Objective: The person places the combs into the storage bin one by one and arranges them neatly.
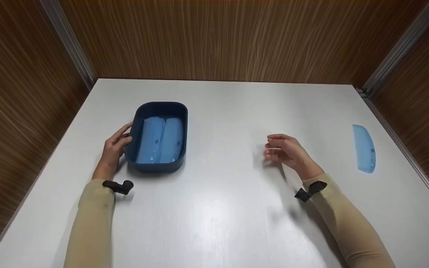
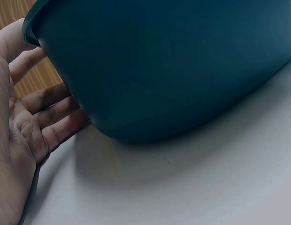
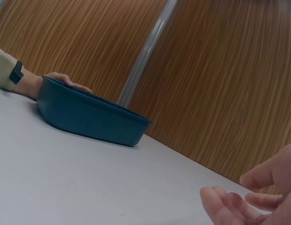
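Observation:
My left hand (image 1: 114, 149) rests against the left side of a dark blue open bin (image 1: 158, 168). In the left wrist view its extended fingers (image 2: 65, 126) touch the bin's outer wall, with the thumb up near the rim. Two light-blue, long pieces with one curved edge and small dark print, comb-like in outline, lie side by side in the bin; one is the right piece (image 1: 171, 139). My right hand (image 1: 287, 150) hovers above the table, right of the bin, its fingers loosely bent around nothing. Farther right lies another such light-blue piece (image 1: 364, 149).
The white table (image 1: 218, 111) is bounded by wood-grain panels (image 1: 214, 41) at the back and both sides. Metal strips (image 1: 69, 44) run along the panel corners. A black band with a small camera sits on each wrist.

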`<state>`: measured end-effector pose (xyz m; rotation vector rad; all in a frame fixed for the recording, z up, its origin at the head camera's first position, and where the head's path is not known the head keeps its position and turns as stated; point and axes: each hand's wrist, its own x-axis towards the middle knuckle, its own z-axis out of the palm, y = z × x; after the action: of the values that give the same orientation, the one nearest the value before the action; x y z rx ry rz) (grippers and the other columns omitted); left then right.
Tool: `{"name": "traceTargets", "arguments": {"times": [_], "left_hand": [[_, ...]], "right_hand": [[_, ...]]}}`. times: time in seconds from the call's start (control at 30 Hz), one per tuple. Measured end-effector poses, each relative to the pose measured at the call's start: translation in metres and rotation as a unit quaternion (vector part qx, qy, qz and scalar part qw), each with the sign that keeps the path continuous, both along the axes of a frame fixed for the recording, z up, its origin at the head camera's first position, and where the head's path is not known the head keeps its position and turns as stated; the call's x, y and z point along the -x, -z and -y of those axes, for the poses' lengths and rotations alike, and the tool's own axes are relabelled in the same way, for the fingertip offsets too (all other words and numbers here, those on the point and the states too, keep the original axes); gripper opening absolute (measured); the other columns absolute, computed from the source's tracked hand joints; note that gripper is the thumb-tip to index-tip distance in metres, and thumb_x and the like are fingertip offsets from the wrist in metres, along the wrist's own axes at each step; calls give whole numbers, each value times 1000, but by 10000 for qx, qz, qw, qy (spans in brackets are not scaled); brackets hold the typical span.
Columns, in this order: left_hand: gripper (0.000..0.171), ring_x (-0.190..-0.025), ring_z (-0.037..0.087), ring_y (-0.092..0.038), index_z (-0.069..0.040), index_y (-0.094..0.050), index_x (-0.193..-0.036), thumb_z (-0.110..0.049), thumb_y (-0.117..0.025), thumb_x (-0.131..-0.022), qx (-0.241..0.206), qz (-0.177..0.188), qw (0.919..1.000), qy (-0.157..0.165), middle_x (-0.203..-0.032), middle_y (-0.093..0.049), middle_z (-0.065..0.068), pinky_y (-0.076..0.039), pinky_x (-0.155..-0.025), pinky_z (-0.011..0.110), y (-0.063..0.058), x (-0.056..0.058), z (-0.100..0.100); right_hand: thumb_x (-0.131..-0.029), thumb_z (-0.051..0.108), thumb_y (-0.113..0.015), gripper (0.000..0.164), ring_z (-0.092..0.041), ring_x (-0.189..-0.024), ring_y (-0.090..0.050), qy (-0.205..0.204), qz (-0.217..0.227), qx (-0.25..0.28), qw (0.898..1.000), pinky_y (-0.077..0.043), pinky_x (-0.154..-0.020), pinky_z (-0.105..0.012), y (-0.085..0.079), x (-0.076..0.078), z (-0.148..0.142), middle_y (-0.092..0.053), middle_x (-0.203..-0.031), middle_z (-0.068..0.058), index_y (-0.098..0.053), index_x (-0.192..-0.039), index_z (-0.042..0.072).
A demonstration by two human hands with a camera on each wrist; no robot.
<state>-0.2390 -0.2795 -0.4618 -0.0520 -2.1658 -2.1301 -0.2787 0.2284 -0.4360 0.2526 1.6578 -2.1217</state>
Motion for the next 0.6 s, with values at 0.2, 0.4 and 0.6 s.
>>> {"name": "traceTargets", "arguments": {"times": [0.2,0.4,0.6], "left_hand": [[47,-104,31,-52,-6,-39,-141,-10,-49,-95,-41,-75,10000,-30,-126,-44,33,-44,-80,31,1,1,0],[47,-100,27,-54,-6,-40,-141,-9,-50,-95,-97,-85,9999,3,-125,-44,33,-45,-78,28,2,1,-1],[47,-95,24,-53,-6,-40,-141,-9,-50,-95,-18,-107,9999,-37,-125,-45,33,-45,-76,27,1,1,0]], "right_hand": [[-93,8,-55,45,-24,-70,-63,141,45,53,9999,-53,-67,-33,-1,-2,-16,-55,-93,-14,-36,-132,-3],[-94,9,-54,46,-23,-70,-63,247,94,7,9997,-53,-68,-31,-3,-5,-35,-55,-93,-12,-34,-134,-2],[-94,9,-55,49,-22,-74,-63,311,151,61,9994,-52,-71,-31,-1,-7,-48,-53,-95,-12,-31,-135,-1]]}}
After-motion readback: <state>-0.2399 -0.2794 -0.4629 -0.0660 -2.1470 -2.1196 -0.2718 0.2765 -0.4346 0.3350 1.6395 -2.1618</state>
